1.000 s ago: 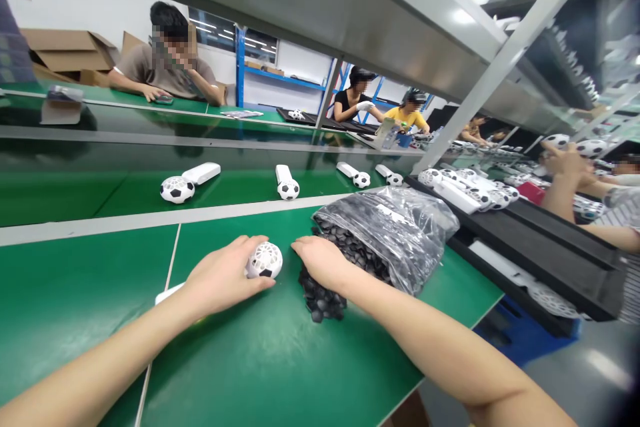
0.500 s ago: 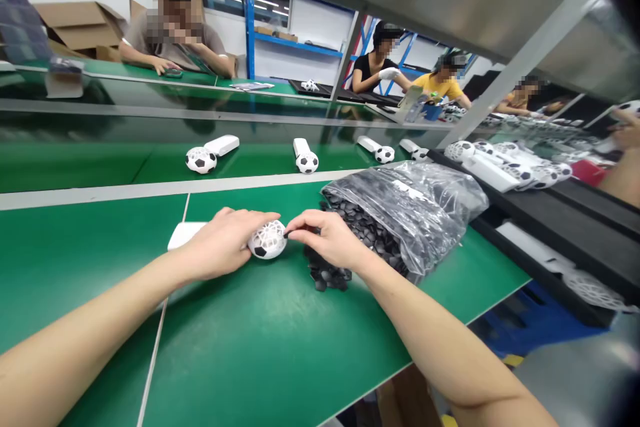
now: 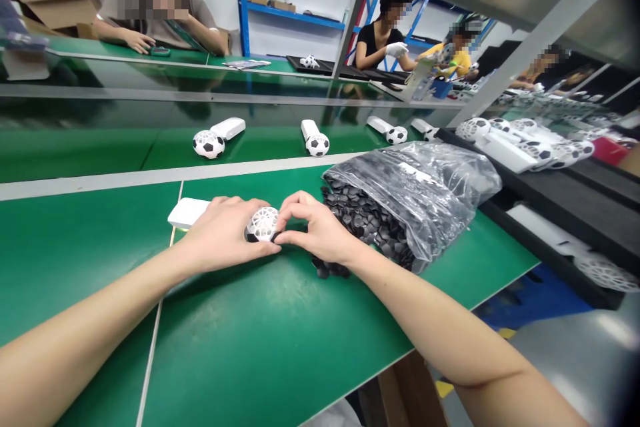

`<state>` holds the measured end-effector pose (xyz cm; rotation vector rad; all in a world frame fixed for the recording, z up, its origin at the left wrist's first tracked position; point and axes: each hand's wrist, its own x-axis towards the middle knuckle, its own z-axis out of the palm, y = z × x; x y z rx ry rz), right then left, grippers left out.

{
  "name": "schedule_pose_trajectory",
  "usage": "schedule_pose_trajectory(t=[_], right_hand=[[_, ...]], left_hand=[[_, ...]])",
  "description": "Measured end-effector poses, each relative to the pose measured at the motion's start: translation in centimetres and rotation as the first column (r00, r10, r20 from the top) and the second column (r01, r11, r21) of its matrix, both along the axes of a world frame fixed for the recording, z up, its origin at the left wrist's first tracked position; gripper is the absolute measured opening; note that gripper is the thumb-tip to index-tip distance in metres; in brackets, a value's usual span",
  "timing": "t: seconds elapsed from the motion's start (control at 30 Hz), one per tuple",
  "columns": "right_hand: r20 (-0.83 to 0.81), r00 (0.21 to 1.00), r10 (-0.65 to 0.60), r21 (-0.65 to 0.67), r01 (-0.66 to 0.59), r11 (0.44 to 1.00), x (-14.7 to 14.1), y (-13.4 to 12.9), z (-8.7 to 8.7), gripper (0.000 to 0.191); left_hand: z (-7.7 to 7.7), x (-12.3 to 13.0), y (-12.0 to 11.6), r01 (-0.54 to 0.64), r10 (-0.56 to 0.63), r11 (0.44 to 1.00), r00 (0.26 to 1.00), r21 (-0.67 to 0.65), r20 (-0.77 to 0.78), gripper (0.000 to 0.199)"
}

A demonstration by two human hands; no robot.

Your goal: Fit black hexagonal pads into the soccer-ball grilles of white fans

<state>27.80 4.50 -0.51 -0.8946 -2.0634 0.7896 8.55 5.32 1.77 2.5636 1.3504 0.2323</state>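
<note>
Since a second earlier the right hand [image 3: 315, 230] had left the pile of black caps and come over to the fan head, meeting the left hand there. Left hand [image 3: 225, 235] lay closed over the handheld fan [image 3: 261, 223], fingers wrapped on the near side of its soccer-ball head, pinning it to the green table [image 3: 280, 340]. Right hand pinched at the far side of the same head, thumb and forefinger pressed together against it; whether a black cap sat between them could not be told. The fan's white handle [image 3: 187, 212] stuck out leftward past the left wrist, flat on the table.

Just right of the hands: a clear plastic bag [image 3: 425, 193] lying open, black caps [image 3: 360, 220] spilling from its mouth toward the right wrist. Beyond, on the belt [image 3: 100, 153], four finished fans in a row, the nearest [image 3: 209, 143] behind the hands. A black tray [image 3: 550, 207] of more fans stood to the right. No readable writing or labels anywhere.
</note>
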Motion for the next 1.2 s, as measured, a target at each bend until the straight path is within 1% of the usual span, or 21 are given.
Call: schedule_pose_trajectory(t=[0.07, 0.13, 0.2, 0.3, 0.37, 0.43, 0.47, 0.5, 0.53, 0.57, 0.6, 0.63, 0.7, 0.77, 0.83, 0.93, 1.0, 1.03, 1.07, 1.13, 1.2], right_hand=[[-0.047, 0.999, -0.009, -0.147, 0.002, 0.989, 0.0, 0.2, 0.0, 0.028], [-0.131, 0.991, -0.008, -0.313, -0.033, 0.949, -0.2, 0.5, -0.2, 0.035], [-0.195, 0.981, -0.018, -0.417, -0.066, 0.906, -0.5, 0.7, -0.5, 0.039], [-0.207, 0.977, -0.05, -0.434, -0.046, 0.9, -0.8, 0.9, -0.8, 0.04], [-0.201, 0.979, -0.03, -0.427, -0.059, 0.903, -0.4, 1.2, -0.7, 0.039], [-0.198, 0.979, -0.047, -0.388, -0.034, 0.921, 0.5, 1.7, -0.3, 0.032], [-0.183, 0.978, -0.096, -0.344, 0.028, 0.939, 1.2, 2.0, 0.0, 0.025], [-0.148, 0.974, -0.171, -0.277, 0.125, 0.953, 1.9, 2.3, 0.3, 0.017], [-0.092, 0.962, -0.258, -0.19, 0.237, 0.953, 2.5, 2.5, 0.5, 0.01], [-0.015, 0.943, -0.331, -0.098, 0.328, 0.94, 3.0, 2.7, 0.6, 0.007], [0.074, 0.922, -0.381, -0.015, 0.383, 0.924, 3.4, 2.9, 0.6, 0.008], [0.167, 0.899, -0.405, 0.053, 0.402, 0.914, 3.5, 2.9, 0.6, 0.009], [0.337, 0.855, -0.394, 0.145, 0.367, 0.919, 3.2, 2.9, 0.3, 0.007], [0.477, 0.797, -0.37, 0.213, 0.304, 0.929, 2.4, 2.7, -0.1, 0.003], [0.596, 0.724, -0.348, 0.269, 0.229, 0.935, 1.4, 2.5, -0.4, 0.003], [0.712, 0.607, -0.354, 0.334, 0.151, 0.93, 0.7, 2.2, -0.6, 0.01], [0.735, 0.565, -0.375, 0.357, 0.149, 0.922, 0.8, 2.0, -0.5, 0.018], [0.725, 0.573, -0.382, 0.357, 0.162, 0.92, 0.9, 2.0, -0.4, 0.021], [0.695, 0.611, -0.378, 0.346, 0.177, 0.922, 1.1, 1.9, -0.3, 0.023], [0.555, 0.764, -0.33, 0.269, 0.21, 0.94, 1.4, 1.6, 0.0, 0.021], [0.32, 0.922, -0.219, 0.096, 0.199, 0.975, 1.4, 1.1, 0.4, 0.015]], left_hand=[[-0.1, 0.2, -0.1, -0.012, 0.012, 1.0, 1.0, 0.008, 0.009, 0.055], [-0.2, 0.4, -0.2, -0.033, 0.033, 0.999, 0.999, 0.015, 0.012, 0.052], [-0.3, 0.5, -0.3, -0.05, 0.05, 0.998, 0.999, 0.023, 0.008, 0.051], [-0.2, 0.4, -0.3, -0.042, 0.041, 0.999, 0.999, 0.034, 0.007, 0.049], [-0.2, 0.0, -0.1, 0.002, -0.003, 1.0, 1.0, 0.026, 0.024, 0.052], [-0.2, -0.6, 0.2, 0.092, -0.092, 0.996, 0.995, -0.006, 0.043, 0.058], [-0.2, -0.9, 0.4, 0.133, -0.132, 0.991, 0.99, -0.025, 0.046, 0.061], [-0.3, -1.1, 0.6, 0.154, -0.153, 0.987, 0.987, -0.039, 0.043, 0.064], [-0.4, -1.3, 0.7, 0.145, -0.144, 0.988, 0.989, -0.048, 0.036, 0.067], [-0.6, -1.2, 0.7, 0.102, -0.101, 0.993, 0.995, -0.05, 0.027, 0.071], [-0.8, -1.1, 0.6, 0.037, -0.036, 0.998, 0.999, -0.045, 0.024, 0.072], [-1.0, -0.9, 0.4, -0.029, 0.03, 0.999, 0.999, -0.037, 0.029, 0.071], [-1.3, -0.3, 0.0, -0.089, 0.092, 0.995, 0.993, -0.045, 0.074, 0.063], [-1.4, 0.1, -0.3, -0.027, 0.04, 0.995, 0.99, -0.093, 0.138, 0.052], [-1.3, 0.2, -0.3, 0.062, -0.033, 0.986, 0.983, -0.154, 0.182, 0.05], [-1.0, 0.0, -0.2, 0.088, -0.05, 0.978, 0.978, -0.188, 0.201, 0.051], [-0.9, -0.2, -0.2, 0.098, -0.055, 0.976, 0.975, -0.196, 0.214, 0.051], [-0.9, -0.2, -0.2, 0.106, -0.061, 0.973, 0.974, -0.203, 0.22, 0.051], [-0.9, -0.2, -0.2, 0.117, -0.068, 0.97, 0.972, -0.213, 0.224, 0.053], [-0.9, -0.2, -0.2, 0.131, -0.078, 0.966, 0.97, -0.224, 0.229, 0.055], [-1.0, -0.2, -0.2, 0.137, -0.085, 0.967, 0.968, -0.215, 0.236, 0.056]])
